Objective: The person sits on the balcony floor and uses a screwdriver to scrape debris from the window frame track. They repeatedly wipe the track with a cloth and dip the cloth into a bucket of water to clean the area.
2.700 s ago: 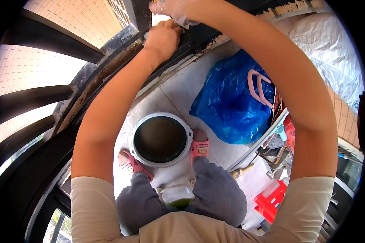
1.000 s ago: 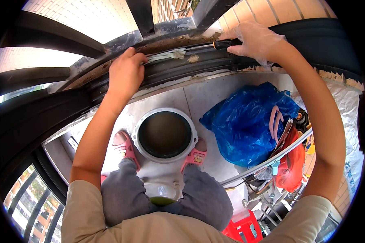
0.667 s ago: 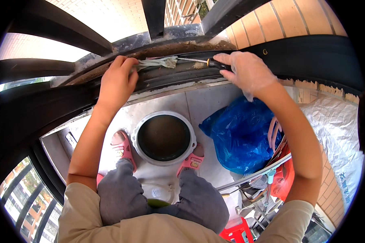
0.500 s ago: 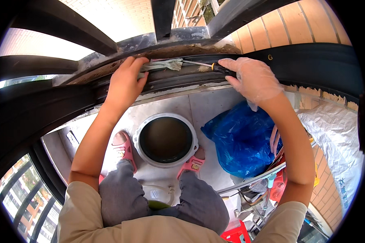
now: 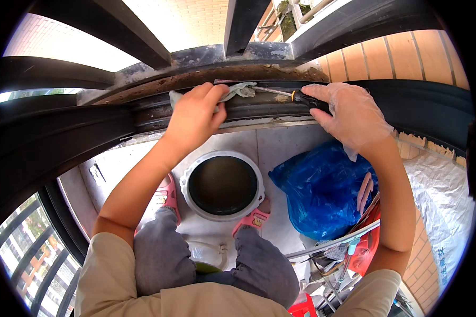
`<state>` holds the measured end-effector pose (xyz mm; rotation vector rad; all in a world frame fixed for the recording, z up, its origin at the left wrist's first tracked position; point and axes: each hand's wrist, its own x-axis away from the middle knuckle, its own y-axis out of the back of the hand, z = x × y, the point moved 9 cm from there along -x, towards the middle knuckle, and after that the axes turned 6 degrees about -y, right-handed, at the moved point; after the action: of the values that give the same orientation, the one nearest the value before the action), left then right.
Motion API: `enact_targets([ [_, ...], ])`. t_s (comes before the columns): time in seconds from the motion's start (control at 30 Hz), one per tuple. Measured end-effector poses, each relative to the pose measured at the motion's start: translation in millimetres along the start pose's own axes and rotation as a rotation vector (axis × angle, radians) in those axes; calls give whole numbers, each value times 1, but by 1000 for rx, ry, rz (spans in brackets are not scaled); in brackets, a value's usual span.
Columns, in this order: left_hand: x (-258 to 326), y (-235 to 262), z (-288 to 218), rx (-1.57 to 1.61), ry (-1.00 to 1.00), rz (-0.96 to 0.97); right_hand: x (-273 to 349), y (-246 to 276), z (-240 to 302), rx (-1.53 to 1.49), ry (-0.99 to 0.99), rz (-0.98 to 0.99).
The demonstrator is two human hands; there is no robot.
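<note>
My left hand is bare and presses a grey-white rag onto the dark, rusty railing ledge ahead of me. My right hand, in a thin clear glove, grips a screwdriver with a black handle. Its metal shaft lies along the ledge groove, the tip pointing left under the rag.
Below stands a white bucket with dark contents, between my feet in pink sandals. A blue plastic bag lies to its right on the tiled floor. Metal rods and red items crowd the lower right. Black bars rise above the ledge.
My right hand came down and left onto the ledge with the screwdriver, toward my left hand. My view tilted so the railing sits more level. My left hand stays on the rag.
</note>
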<state>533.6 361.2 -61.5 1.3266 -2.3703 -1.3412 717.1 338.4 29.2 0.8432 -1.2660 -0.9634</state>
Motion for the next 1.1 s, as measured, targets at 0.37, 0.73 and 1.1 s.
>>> enact_targets([
  [0.37, -7, -8, 10, 37, 199, -60, 14, 0, 12, -27, 11, 17],
  [0.73, -13, -10, 5, 24, 155, -58, 19, -4, -6, -6, -93, -42],
  [1.1, -16, -19, 5, 23, 164, -43, 25, -8, 9, -112, -8, -134],
])
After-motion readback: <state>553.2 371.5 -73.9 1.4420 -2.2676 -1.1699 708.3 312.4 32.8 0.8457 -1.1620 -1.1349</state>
